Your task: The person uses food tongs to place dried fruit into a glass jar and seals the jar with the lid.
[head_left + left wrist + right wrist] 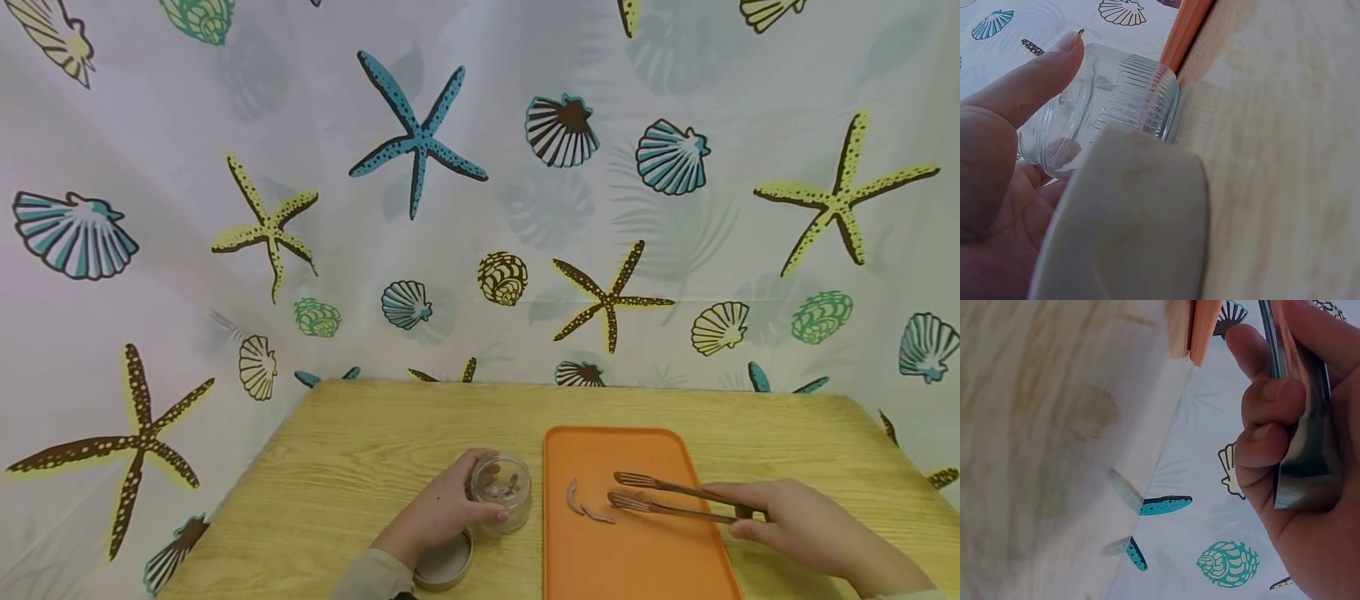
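Observation:
My left hand [444, 507] grips a clear glass jar [516, 518], with the thumb on its near side and the fingers round the far side. The jar [1107, 103] stands on the table, its mouth uncovered, and a few small pieces show inside. A round lid [444, 567] lies by the left wrist and fills the foreground of the left wrist view. With curled fingers, my right hand [797, 527] holds metal tongs [678, 500], their tips apart over the orange tray [637, 567]. Two thin purplish strips [597, 515] lie on the tray, left of the tips.
The wooden table [360, 450] reaches back to a white curtain [465, 250] printed with starfish and shells. The tray's raised rim [546, 475] runs close to the jar's right side.

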Demonstrator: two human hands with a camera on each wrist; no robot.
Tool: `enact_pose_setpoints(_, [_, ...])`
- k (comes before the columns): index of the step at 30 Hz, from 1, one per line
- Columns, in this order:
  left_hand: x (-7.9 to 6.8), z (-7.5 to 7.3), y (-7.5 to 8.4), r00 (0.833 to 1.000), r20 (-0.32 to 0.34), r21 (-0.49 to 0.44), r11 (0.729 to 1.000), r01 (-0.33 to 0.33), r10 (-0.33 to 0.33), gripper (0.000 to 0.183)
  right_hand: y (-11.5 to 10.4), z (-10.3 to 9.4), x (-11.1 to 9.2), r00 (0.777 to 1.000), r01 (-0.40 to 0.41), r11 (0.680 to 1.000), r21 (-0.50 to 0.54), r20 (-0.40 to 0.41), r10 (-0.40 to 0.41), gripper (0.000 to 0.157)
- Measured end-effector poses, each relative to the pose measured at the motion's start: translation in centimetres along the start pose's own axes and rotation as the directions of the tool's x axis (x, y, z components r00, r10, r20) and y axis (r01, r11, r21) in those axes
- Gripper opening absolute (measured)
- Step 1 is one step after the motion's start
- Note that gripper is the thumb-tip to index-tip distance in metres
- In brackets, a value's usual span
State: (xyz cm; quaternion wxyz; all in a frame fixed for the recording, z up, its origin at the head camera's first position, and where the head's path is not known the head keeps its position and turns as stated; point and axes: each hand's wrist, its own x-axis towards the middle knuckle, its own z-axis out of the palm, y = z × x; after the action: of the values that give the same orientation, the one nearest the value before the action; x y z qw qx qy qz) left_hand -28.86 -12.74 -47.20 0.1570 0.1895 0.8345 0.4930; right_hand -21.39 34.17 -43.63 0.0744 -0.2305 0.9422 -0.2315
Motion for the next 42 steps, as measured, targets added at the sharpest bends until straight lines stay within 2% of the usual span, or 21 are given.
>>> enact_pose_setpoints(15, [-0.1, 0.0, -0.1, 1.0, -0.004, 0.002, 1.0, 0.0, 0.0, 0.084, 0.9, 0.4, 0.0, 0.998, -0.044, 0.998, 0.053, 0.044, 0.042, 0.05])
enact_pose_setpoints(26, [-0.1, 0.1, -0.1, 1.0, 0.002, -0.017, 1.0, 0.013, -0.013, 0.086, 0.6, 0.5, 0.1, 0.998, -0.058, 0.998, 0.001, 0.02, 0.058, 0.045])
enact_pose_setpoints(34, [-0.2, 0.1, -0.1, 1.0, -0.001, -0.002, 1.0, 0.014, -0.014, 0.085, 0.4, 0.5, 0.2, 0.999, -0.036, 0.998, -0.06, -0.028, 0.034, 0.044])
enact_pose_setpoints(42, [-0.2, 0.1, 0.0, 1.0, -0.002, -0.006, 1.0, 0.01, -0.01, 0.086, -0.8, 0.5, 0.4, 0.997, -0.038, 0.997, -0.07, -0.075, 0.033, 0.044])
